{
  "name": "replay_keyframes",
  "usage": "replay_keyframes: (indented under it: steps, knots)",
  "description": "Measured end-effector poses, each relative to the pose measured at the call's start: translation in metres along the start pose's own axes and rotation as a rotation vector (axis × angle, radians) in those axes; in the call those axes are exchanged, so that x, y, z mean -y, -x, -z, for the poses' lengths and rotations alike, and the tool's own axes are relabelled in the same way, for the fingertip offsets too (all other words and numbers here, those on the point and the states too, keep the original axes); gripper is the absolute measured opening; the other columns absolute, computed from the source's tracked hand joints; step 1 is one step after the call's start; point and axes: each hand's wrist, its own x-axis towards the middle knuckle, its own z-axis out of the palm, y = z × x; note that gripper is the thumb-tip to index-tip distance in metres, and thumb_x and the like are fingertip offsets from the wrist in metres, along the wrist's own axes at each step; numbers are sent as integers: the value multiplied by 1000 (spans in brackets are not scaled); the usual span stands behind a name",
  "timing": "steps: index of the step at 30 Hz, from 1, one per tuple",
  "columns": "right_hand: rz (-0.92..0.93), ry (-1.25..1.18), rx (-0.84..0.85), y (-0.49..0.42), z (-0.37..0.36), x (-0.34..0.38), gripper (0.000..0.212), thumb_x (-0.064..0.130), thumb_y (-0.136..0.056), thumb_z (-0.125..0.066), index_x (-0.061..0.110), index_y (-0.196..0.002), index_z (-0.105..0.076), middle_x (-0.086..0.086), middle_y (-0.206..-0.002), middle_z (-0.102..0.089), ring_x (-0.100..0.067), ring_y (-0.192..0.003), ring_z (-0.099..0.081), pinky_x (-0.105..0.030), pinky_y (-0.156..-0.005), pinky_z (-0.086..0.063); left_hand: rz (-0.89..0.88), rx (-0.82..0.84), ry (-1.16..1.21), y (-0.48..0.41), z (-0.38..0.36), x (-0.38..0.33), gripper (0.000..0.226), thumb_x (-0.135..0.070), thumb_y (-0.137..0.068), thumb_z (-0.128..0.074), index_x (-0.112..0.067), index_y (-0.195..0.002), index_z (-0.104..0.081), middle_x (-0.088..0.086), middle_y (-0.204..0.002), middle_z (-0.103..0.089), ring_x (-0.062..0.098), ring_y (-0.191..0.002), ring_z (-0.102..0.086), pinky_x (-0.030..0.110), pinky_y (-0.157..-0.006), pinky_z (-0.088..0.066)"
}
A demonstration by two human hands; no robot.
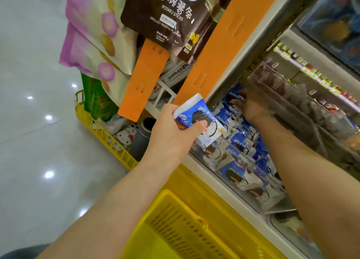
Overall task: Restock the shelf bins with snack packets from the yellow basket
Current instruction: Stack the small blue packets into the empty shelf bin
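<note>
My left hand (173,130) grips a blue and white cookie snack packet (200,120) by its lower half, just in front of the shelf edge. My right hand (251,105) reaches deep into the clear shelf bin (259,204) and its fingers touch the blue and white packets (239,142) stacked at the back; blur hides the grip. The bin holds several matching packets in rows. The yellow basket (187,227) sits below my arms at the bottom of the view, its slotted wall showing.
Orange hanging strips (142,83) carry a brown potato-stick bag (165,19) and pink bags (91,44) at the upper left. A second yellow basket (109,140) with goods stands on the glossy floor. Further bins (311,103) of packets fill the shelf to the right.
</note>
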Motion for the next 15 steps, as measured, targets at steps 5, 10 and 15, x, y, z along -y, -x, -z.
replay_keyframes:
  steps: [5,10,15]
  knots:
    - [64,186,-35,8,6,0,46,40,-94,-50,12,-131,-49,-17,-133,-50,-38,-120,-46,-50,-101,-38,-13,23,-43,4,-7,-2,32,-22,-78,-72,-21,-98,-47,3,-103,-65,13,-88,-67,31,-74,-58]
    - [133,163,-106,55,20,8,46,37,-100,-34,6,-133,-40,-24,-119,-55,-38,-113,-50,-49,-96,-41,8,52,-50,11,-8,-6,29,-20,-79,-71,-24,-95,-47,4,-105,-64,16,-93,-65,30,-74,-56]
    - [294,-264,-186,139,36,29,29,31,-99,-38,15,-113,-57,-5,-105,-60,-16,-94,-56,-17,-75,-40,60,102,-21,19,-13,-6,26,-13,-81,-68,-21,-97,-49,5,-103,-65,18,-91,-66,31,-76,-56]
